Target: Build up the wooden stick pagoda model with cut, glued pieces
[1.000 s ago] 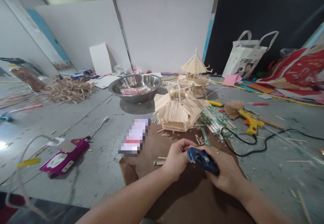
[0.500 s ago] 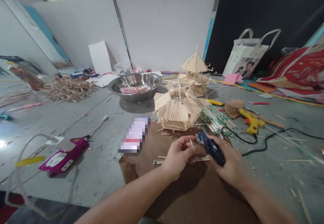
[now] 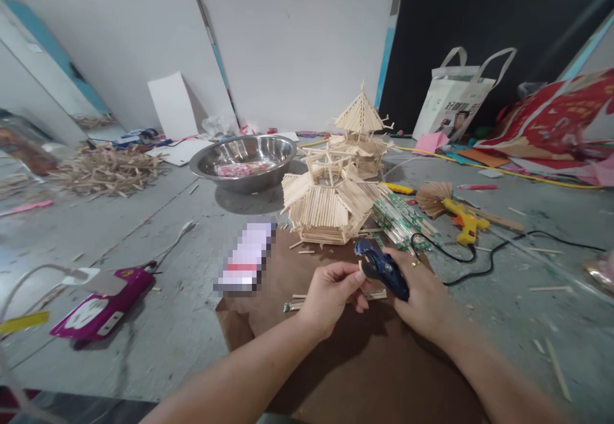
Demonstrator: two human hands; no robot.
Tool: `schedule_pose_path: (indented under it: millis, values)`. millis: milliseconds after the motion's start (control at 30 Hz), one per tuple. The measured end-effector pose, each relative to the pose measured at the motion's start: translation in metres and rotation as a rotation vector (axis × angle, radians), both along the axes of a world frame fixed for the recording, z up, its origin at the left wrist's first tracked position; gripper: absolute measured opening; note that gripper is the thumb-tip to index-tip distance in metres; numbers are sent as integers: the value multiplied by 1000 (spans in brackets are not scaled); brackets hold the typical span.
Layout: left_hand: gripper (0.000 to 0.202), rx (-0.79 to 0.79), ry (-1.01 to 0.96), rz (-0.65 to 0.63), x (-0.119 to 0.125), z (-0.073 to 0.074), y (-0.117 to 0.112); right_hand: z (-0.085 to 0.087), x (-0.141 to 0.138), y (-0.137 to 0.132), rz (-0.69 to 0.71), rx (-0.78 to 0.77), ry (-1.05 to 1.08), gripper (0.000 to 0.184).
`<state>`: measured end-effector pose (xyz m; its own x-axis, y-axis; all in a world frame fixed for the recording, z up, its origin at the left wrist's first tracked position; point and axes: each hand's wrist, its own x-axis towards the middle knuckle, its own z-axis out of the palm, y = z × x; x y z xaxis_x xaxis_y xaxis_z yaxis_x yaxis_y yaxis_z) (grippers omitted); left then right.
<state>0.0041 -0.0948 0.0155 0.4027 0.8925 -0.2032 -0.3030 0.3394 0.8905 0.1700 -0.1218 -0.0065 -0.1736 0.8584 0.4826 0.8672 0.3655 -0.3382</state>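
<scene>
My left hand [image 3: 329, 299] pinches a short pale wooden stick [image 3: 361, 266] between thumb and fingertips, its end pointing up. Close beside it, my right hand [image 3: 425, 293] is closed around a dark blue hand cutter [image 3: 387, 273], whose head tilts up and to the left near the stick. Exactly what the cutter's jaws touch is hard to make out. Beneath my hands lies a brown sheet [image 3: 384, 360], with a few sticks in a clear wrapper [image 3: 293, 306] partly hidden by my left hand. Just behind stands a hexagonal stick model [image 3: 323, 210] with sloping roof panels.
A taller stick pavilion [image 3: 362, 117] and a steel basin [image 3: 201, 171] stand farther back. Wrapped sticks [image 3: 403, 216] and a yellow glue gun [image 3: 465, 222] with a black cord lie right. Left are a phone [image 3: 247, 254], a purple power strip [image 3: 103, 306] and a stick pile [image 3: 112, 171].
The view has shifted slightly to the right. The cutter's head has moved across to just beside the stick, and my hands are closer together. Both hands keep their hold.
</scene>
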Motion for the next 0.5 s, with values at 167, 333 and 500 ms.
schedule_pose_path:
  millis: [167, 333, 500]
  values:
    - [26, 110, 95, -12, 0, 1, -3, 1, -3, -1, 38, -15, -26, 52]
    - [22, 206, 223, -5, 0, -1, -2, 3, -4, -2, 22, -59, -41, 51]
    - [18, 245, 294, 19, -1, 1, -1, 4, -4, -2, 16, -81, -40, 52]
